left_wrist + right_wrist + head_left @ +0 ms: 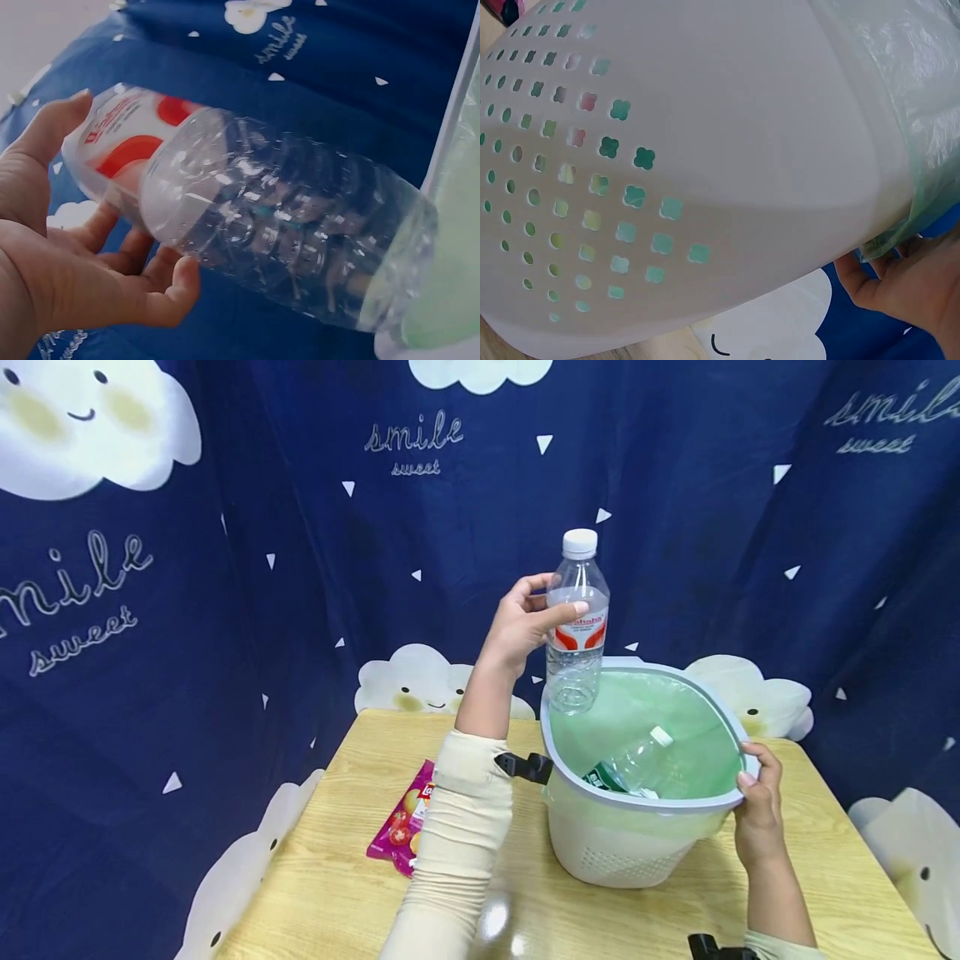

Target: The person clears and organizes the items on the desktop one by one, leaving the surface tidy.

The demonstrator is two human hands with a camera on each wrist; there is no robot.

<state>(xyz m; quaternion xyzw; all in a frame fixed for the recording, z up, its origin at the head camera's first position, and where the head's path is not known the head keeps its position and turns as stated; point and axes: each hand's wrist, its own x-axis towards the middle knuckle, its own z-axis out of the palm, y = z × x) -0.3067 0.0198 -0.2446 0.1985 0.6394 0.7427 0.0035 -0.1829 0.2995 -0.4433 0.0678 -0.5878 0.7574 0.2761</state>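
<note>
My left hand (521, 622) grips a clear plastic bottle (576, 681) with a white cap and a red-and-white label, upright over the left rim of a trash bin. In the left wrist view, the thumb and fingers lie around the labelled part of the bottle (292, 217). The white bin (622, 852) has a grey rim and a green bag (675, 702) lining it. Inside lies another clear bottle (637, 764) with a green label and white cap. My right hand (761, 802) holds the bin's right rim, with the bag's folded edge (922, 202) at its fingers.
A purple snack packet (401, 827) lies on the wooden table (322, 852), left of the bin and partly behind my left sleeve. Behind the table hangs a dark blue curtain (465, 527) with clouds and triangles. The bin's wall has patterned holes (634, 196).
</note>
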